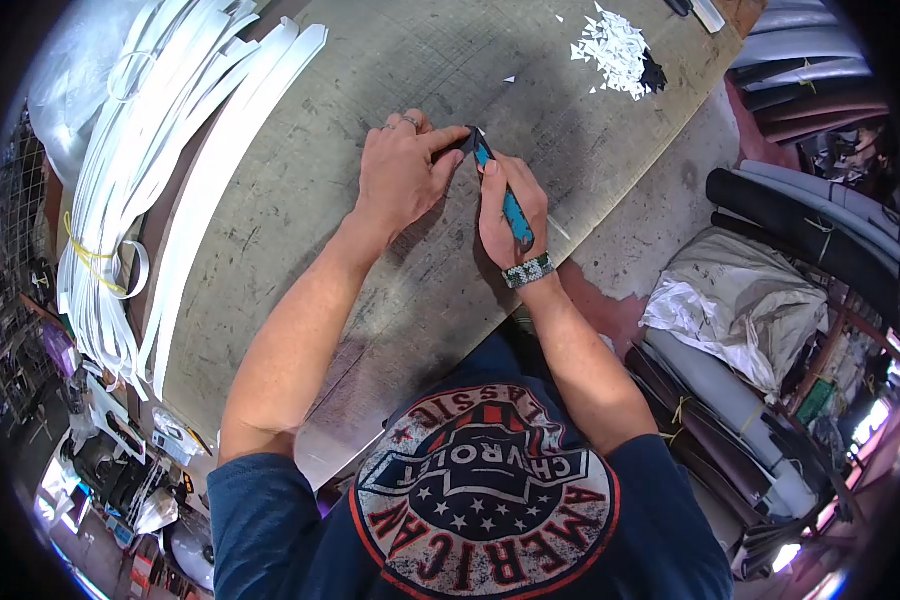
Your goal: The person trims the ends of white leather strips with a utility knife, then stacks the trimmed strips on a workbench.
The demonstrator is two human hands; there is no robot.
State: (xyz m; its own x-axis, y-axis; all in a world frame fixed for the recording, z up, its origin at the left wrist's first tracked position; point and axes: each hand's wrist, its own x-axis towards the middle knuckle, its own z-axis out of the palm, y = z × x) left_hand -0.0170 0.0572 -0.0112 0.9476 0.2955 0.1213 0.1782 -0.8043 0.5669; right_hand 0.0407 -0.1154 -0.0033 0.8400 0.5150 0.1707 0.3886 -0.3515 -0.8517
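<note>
My right hand (513,205) is wrapped round a blue and black utility knife (515,217), whose tip points away from me at the worktable (300,180). Just left of that tip, my left hand (402,172) has its index finger stretched out and its thumb near it. Between thumb and index finger lies a small dark piece (457,145), partly hidden by the fingers. A tiny white bit shows at the knife's tip.
Long white strips (160,130), tied with yellow cord, lie along the table's left side. White triangular scraps (610,50) and a few black ones (653,76) are piled at the back right. Rolls of material (800,225) and a crumpled sheet (740,290) stand beyond the right edge.
</note>
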